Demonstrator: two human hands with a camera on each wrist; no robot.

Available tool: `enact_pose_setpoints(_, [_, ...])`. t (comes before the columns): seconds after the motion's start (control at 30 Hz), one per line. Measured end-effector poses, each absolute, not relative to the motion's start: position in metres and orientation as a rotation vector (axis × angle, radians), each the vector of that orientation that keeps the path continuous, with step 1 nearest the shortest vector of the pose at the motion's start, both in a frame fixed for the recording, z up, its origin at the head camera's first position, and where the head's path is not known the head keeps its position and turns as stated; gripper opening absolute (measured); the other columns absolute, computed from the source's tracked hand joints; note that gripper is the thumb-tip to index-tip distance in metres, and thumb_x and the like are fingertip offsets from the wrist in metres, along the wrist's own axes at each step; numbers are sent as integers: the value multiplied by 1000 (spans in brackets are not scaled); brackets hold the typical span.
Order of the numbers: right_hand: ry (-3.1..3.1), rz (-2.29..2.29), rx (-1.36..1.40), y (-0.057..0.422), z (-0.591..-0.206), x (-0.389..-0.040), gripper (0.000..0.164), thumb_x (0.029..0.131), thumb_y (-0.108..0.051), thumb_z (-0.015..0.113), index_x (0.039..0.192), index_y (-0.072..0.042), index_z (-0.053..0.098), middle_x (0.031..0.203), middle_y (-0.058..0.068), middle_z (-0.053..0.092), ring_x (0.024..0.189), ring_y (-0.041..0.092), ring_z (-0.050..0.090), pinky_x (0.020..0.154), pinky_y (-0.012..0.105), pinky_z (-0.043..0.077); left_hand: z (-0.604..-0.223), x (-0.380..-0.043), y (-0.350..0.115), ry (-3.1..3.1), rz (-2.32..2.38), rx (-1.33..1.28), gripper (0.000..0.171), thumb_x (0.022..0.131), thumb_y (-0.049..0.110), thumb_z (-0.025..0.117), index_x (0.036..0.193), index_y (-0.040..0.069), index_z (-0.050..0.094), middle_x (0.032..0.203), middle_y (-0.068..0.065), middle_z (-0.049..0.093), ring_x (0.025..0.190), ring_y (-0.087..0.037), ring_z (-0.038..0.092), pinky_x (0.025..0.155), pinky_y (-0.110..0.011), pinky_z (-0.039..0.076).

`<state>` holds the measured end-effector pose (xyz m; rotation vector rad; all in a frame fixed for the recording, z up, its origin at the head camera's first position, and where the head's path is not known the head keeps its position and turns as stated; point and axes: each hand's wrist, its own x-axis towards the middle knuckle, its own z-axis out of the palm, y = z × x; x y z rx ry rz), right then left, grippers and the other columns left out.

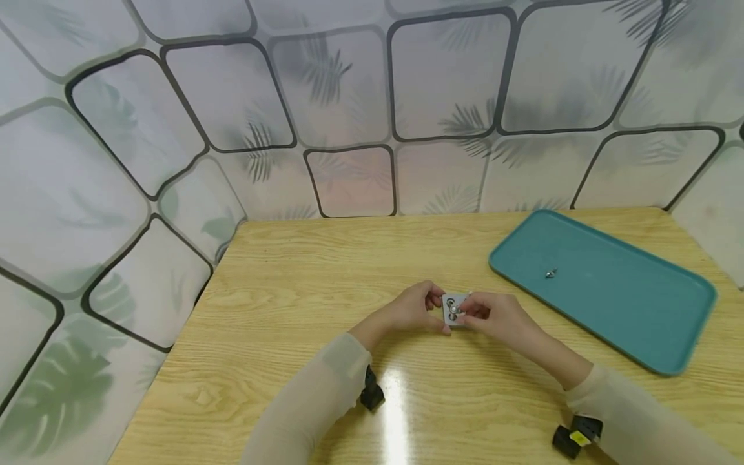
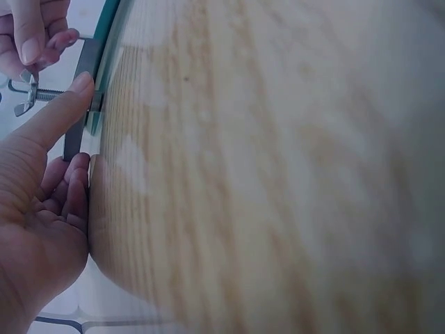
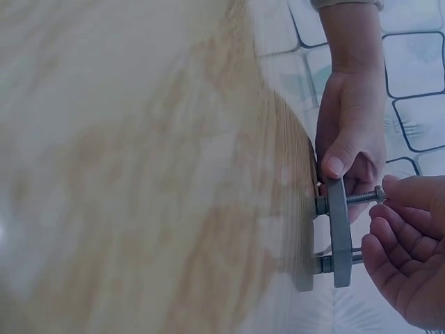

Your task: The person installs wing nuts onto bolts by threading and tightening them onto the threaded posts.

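A small grey metal plate (image 1: 447, 315) with upright threaded bolts (image 3: 359, 197) is held just over the table, bolt heads on its underside. My left hand (image 1: 411, 307) grips the plate by its edges, thumb on one side and fingers on the other. On one bolt sits a silver wing nut (image 2: 28, 94), near the bolt's free end. The thumb and fingertips of my right hand (image 1: 495, 314) pinch this wing nut. In the right wrist view, a second bolt stands partly behind the right fingers, so its end is hidden.
A teal tray (image 1: 616, 290) lies at the right of the wooden table (image 1: 279, 278), with a small shiny metal piece (image 1: 551, 274) on it. Patterned curtain-like walls (image 1: 349, 84) rise behind and left of the table.
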<state>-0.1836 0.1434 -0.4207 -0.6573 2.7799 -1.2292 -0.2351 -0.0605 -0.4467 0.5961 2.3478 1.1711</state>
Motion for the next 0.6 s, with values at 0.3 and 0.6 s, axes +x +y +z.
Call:
enact_pose_setpoints(0.3, [2781,-1251,-761,148,-422,-186,8,84,0,68,88,-6,71,80,1,68,69,5,58,60,22,48,-448,-236,-60,2336,1175,594,64,70,23,85,121,7,50,102,3,53,90,-9,48,79,-20,42])
enact_pose_setpoints(0.6, [2838,-1210,-615,145,-425,-188,11,82,-10,73,91,-4,70,77,0,67,68,8,58,58,23,48,-446,-234,-61,2328,1180,600,63,71,22,85,121,6,50,102,2,53,90,-9,47,79,-19,41])
